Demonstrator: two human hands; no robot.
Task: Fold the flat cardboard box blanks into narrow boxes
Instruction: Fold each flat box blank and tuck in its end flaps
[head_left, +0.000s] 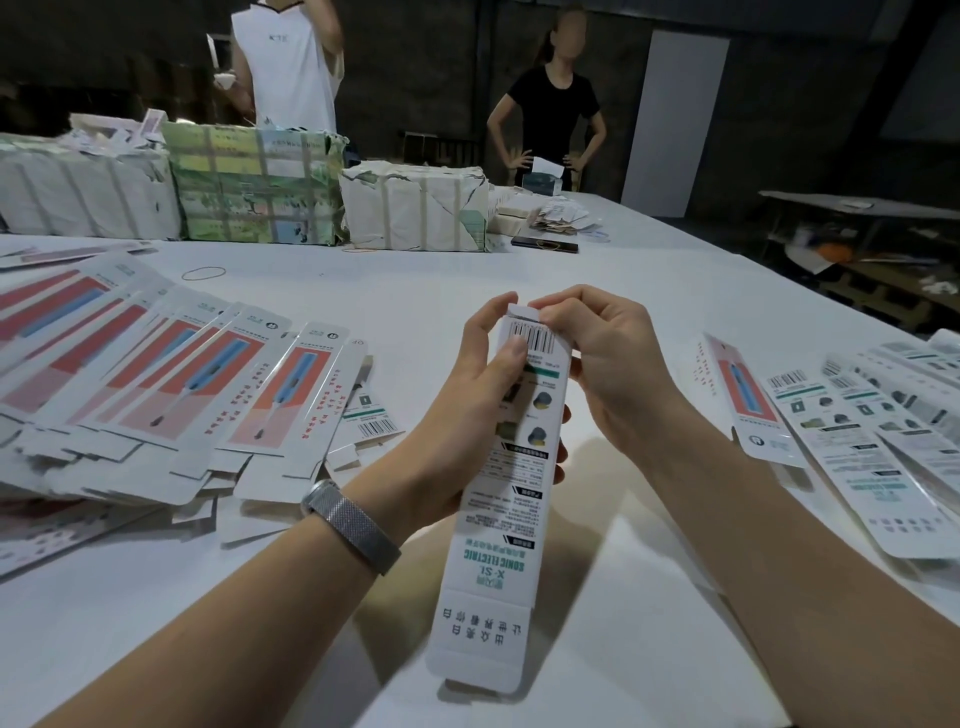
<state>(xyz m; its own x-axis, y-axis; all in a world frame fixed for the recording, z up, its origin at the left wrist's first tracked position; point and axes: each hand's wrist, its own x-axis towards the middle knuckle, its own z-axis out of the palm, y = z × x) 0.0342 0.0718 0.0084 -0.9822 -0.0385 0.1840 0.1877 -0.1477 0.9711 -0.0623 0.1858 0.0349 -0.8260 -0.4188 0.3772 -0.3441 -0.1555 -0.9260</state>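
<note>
Holding one narrow box (506, 493) upright-ish at center frame, both hands were busy at its top end. Left hand (467, 395) gripped the box's side with the thumb on the barcode, right hand (597, 358) pinched the top flap (522, 313). Flat blanks (156, 374) were fanned over the bench (415, 291) at left, more blanks (857, 415) at right.

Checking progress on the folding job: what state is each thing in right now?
Box in hand: upright, far end being closed, near flap open.
Left hand: grips the box.
Right hand: pinches the top flap.
Blanks at left: flat, fanned out.
Pieces at right: lying flat.
Wrapped bundles: torn open.
</note>
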